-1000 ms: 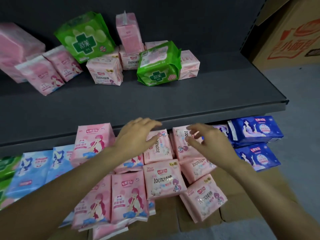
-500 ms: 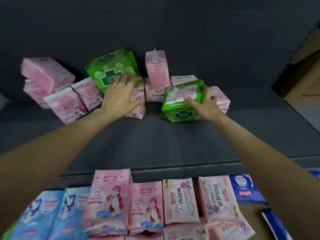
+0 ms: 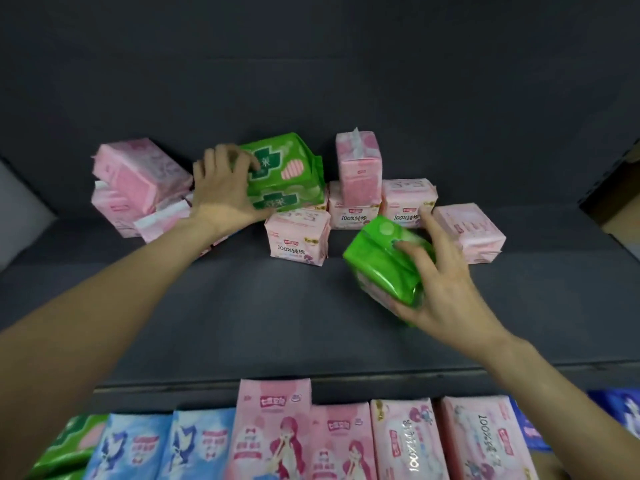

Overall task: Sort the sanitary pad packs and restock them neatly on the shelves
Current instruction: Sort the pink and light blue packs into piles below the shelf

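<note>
At nine o'clock on the dark upper shelf (image 3: 242, 306) sits a heap of plain pink packs (image 3: 138, 178), tilted and piled on each other. Just beside them, toward ten o'clock, my left hand (image 3: 221, 192) grips the large green pack (image 3: 287, 174): my fingers curl over its top left corner and my thumb runs along its lower edge. That pack leans on the pink ones behind and below it.

Near the middle, a small pink pack printed "100%" (image 3: 298, 237) stands upright by itself, just under the large green one. Behind it at twelve o'clock two more like it stand in a row, and a tall pink pack (image 3: 358, 168) stands on end on top of the left one.

At two o'clock my right hand (image 3: 446, 282) holds the small green pack (image 3: 384, 265), fingers spread across its top and thumb under its near end; it is tilted, and I cannot tell whether it touches the shelf. Just beyond it at three o'clock a pale pink pack (image 3: 467, 233) lies flat.

Along six o'clock, the lower shelf carries a row of upright packs: green at the far left, then light blue packs (image 3: 166, 445), pink packs with a cartoon girl (image 3: 273, 434), pink "100%" ones, and dark blue packs (image 3: 620, 410) at the right edge.
</note>
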